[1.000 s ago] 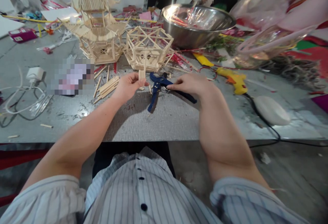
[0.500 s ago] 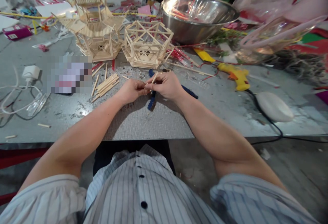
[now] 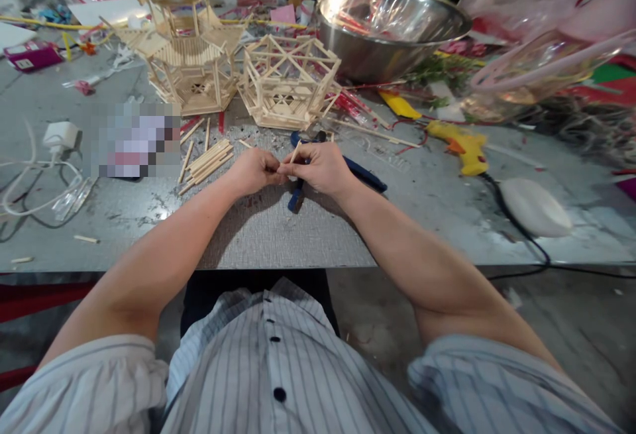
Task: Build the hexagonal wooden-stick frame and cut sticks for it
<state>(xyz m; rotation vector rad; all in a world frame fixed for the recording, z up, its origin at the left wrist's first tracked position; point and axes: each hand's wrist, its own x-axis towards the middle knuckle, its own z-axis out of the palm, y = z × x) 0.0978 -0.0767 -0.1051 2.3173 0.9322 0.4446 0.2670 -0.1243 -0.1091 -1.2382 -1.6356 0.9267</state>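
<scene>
My right hand [image 3: 320,167] is closed on a short wooden stick [image 3: 297,150], whose pale end pokes up between thumb and finger. Fingertips pinched, my left hand [image 3: 254,174] meets the right one; whatever lies between its fingers is hidden. Beneath and behind my hands lies a blue-handled tool [image 3: 365,174], partly covered. Left of my left hand is a loose pile of cut wooden sticks [image 3: 209,163]. Just beyond stands an open stick frame [image 3: 291,83] with several sides, beside a taller stick pavilion [image 3: 191,56] with a slatted roof.
A yellow glue gun [image 3: 462,146] lies at right, its black cord running over the table edge near a white oval object [image 3: 534,207]. A steel bowl [image 3: 368,50] holds plastic wrappings. At left are a white charger [image 3: 60,136] with cable and a blurred-out phone-like object [image 3: 139,146].
The view has shifted slightly. My hands stay together at nearly the same place, and the stick in my right hand stands a little more upright.
</scene>
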